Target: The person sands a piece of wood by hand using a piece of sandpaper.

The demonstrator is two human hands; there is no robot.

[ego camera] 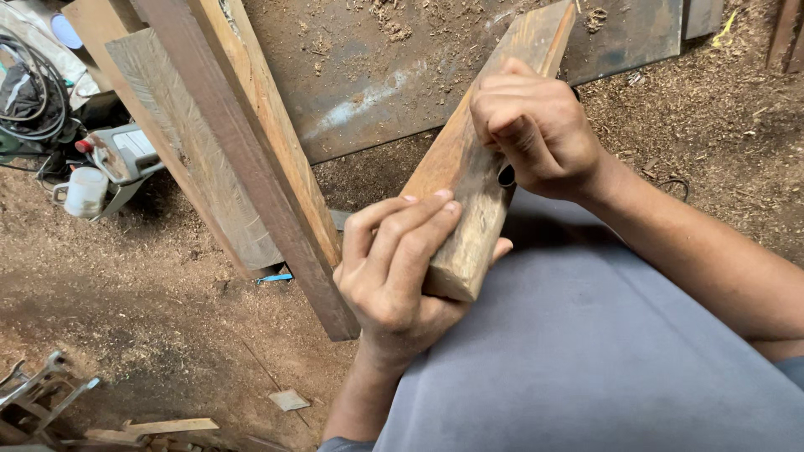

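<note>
Sawdust is covering the floor. Long planks are standing on it, leaning. A metal sheet is lying beyond them, a power tool and white cup are sitting at left, wood scraps below.

A wooden block runs from frame centre to the upper right, above the person's lap. Left of it, leaning planks cross the sawdust floor. A power tool and cables lie at the upper left.
</note>
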